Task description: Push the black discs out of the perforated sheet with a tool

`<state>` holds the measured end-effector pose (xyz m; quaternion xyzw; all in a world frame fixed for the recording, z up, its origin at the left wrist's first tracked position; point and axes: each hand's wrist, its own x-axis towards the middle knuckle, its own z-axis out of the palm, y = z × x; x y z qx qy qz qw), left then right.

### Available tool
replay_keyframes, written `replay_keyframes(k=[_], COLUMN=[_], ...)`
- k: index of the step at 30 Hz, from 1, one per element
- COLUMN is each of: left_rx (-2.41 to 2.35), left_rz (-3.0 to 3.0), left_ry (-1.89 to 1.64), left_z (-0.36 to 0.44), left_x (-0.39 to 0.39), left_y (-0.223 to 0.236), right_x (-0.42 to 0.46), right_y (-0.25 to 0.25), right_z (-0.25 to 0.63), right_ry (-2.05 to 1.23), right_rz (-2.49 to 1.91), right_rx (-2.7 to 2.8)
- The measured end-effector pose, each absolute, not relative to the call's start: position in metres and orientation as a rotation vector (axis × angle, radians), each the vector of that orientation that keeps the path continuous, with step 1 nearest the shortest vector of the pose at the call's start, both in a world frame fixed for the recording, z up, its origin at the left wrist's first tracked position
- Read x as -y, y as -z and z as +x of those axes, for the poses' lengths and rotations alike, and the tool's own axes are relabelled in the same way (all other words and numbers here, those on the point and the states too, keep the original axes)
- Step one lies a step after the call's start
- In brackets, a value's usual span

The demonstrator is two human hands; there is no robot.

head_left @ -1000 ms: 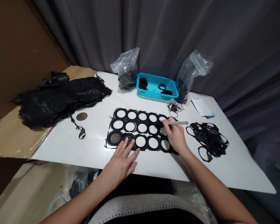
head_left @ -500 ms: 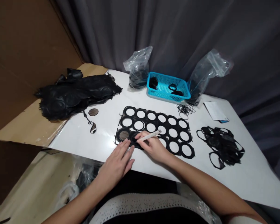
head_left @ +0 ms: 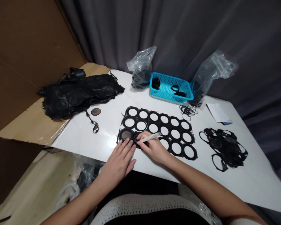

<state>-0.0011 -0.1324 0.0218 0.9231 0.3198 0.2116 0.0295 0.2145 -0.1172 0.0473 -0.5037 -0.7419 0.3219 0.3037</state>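
Observation:
A black rubber sheet (head_left: 170, 122) full of round cut-outs lies flat on the white table (head_left: 154, 103). My left hand (head_left: 119, 161) rests flat on the sheet's near left corner, fingers stretched out beside a dark disc (head_left: 125, 135) still in the sheet. My right hand (head_left: 152, 147) is closed around a thin white stick tool (head_left: 151, 137), its tip at the cut-out next to that disc.
A pile of black sheets (head_left: 78, 93) lies at the left on brown cardboard (head_left: 30, 125). A loose disc (head_left: 96, 111) and a scrap lie near it. At the back stand a blue basket (head_left: 170, 88), two clear bags (head_left: 141, 68) and thin rings (head_left: 188, 110). Black offcuts (head_left: 223, 147) are piled at the right.
My right hand moved with the stick from the sheet's far right to its near left corner, beside my left hand. The view shifted, so everything sits further right.

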Motion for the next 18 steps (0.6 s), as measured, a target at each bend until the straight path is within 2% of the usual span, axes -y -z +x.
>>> replay_keyframes(k=[6,13,18], left_rx=[-0.999,-0.992,-0.976], left_rz=[2.880,2.817,2.808], left_ry=[-0.579,-0.645,-0.649], left_z=[-0.003,-0.003,-0.010], left_x=[0.132,0.132,0.130], left_y=[-0.021,-0.017,-0.024], right_x=[0.129,0.091,0.075], right_y=[-0.040,-0.069,-0.071], right_z=[0.207,0.258,0.231], right_ry=[-0.555,-0.537,-0.572], right_rz=[-1.284,-1.665,-1.492], right_rx=[2.198,1.523,1.678])
